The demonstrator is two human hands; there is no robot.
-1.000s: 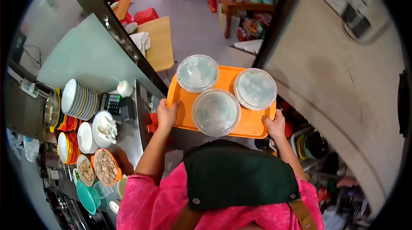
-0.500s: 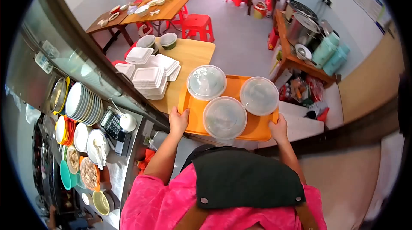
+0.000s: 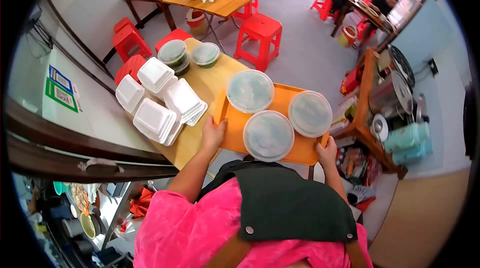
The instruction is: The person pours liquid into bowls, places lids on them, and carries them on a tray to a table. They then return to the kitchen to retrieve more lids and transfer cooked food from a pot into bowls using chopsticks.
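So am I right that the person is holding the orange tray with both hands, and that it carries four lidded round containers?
Not quite: the head view shows three lidded round containers on the orange tray, not four. The rest holds: the left hand grips the tray's left edge and the right hand its right corner.

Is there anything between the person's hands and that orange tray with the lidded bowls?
No. The left hand and the right hand both grip the near edge of the orange tray directly, with nothing between. The three lidded bowls sit further in on the tray, clear of both hands.
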